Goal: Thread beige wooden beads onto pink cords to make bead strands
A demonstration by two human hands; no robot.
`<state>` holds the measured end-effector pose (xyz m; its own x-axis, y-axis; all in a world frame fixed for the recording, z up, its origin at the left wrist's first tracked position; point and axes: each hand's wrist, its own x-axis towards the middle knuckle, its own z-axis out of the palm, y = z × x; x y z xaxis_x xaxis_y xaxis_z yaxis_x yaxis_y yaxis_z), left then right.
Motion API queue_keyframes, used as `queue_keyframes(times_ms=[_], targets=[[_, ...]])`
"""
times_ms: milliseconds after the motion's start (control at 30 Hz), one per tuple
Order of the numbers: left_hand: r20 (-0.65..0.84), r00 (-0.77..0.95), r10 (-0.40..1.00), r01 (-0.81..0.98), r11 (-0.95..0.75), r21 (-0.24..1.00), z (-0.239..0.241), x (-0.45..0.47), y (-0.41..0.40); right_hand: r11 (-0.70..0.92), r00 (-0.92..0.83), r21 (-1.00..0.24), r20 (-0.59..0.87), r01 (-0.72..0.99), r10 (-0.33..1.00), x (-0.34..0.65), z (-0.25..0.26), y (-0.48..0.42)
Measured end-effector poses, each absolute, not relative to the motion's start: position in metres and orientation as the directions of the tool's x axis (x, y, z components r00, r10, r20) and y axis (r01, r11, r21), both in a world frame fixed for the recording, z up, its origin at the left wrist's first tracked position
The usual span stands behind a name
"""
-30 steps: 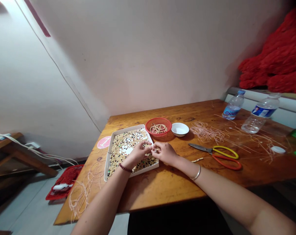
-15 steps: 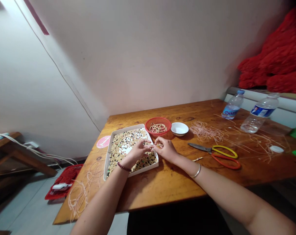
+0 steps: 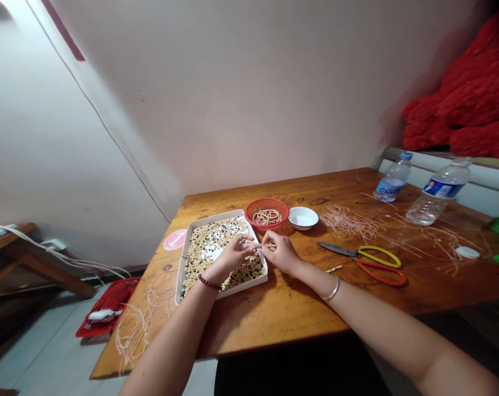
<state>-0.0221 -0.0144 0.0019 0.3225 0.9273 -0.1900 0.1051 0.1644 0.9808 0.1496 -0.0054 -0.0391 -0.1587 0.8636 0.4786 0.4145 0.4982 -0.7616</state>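
Observation:
A white tray (image 3: 182, 263) full of small mixed beads lies on the wooden table (image 3: 299, 308). Over its right side my left hand (image 3: 231, 256) pinches something small that I cannot make out. My right hand (image 3: 280, 252) is closed on a thin cord strung with a few beads (image 3: 267, 245), which runs between the two hands. The fingertips of both hands nearly meet above the tray's right rim.
A red basket (image 3: 267, 212) of bead rings and a white bowl (image 3: 302, 218) stand behind the hands. Scissors (image 3: 367, 257), loose cords (image 3: 348, 221), two water bottles (image 3: 393, 177) lie to the right. More cords (image 3: 140, 319) hang off the left edge.
Both hands have shifted slightly up over the tray's right rim, and the beaded cord now lies between the fingertips a little farther back. Nothing else moved.

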Motion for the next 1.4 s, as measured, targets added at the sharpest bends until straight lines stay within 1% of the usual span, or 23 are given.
queue_keyframes(times_ms=[300,567,800,1033,1267,1400], targets=[[-0.198,0.317,0.928,0.129,0.164,0.978,0.0022,-0.0212,-0.0157,0.509,-0.129,-0.756,0.505,0.412,0.854,0.1505,-0.0381,-0.006],[-0.192,0.338,0.921,0.135,0.154,0.979,0.0019,-0.0213,-0.0154,0.535,-0.169,-0.719,0.519,0.443,0.838,0.1505,-0.0395,-0.0067],[-0.185,0.336,0.923,0.135,0.147,0.98,0.0025,-0.0219,-0.015,0.534,-0.132,-0.721,0.537,0.441,0.833,0.1507,-0.0368,-0.0076],[-0.194,0.319,0.928,0.178,0.143,0.974,0.0005,-0.0193,-0.0143,0.536,-0.19,-0.694,0.515,0.48,0.836,0.1519,-0.0381,-0.0058],[-0.155,0.34,0.928,0.253,0.069,0.965,0.0008,-0.0192,-0.0135,0.531,-0.256,-0.663,0.472,0.528,0.844,0.1546,-0.0347,-0.0062],[-0.083,0.406,0.91,0.285,-0.04,0.958,-0.0014,-0.0189,-0.0136,0.546,-0.309,-0.605,0.457,0.579,0.834,0.1549,-0.0332,-0.008]])
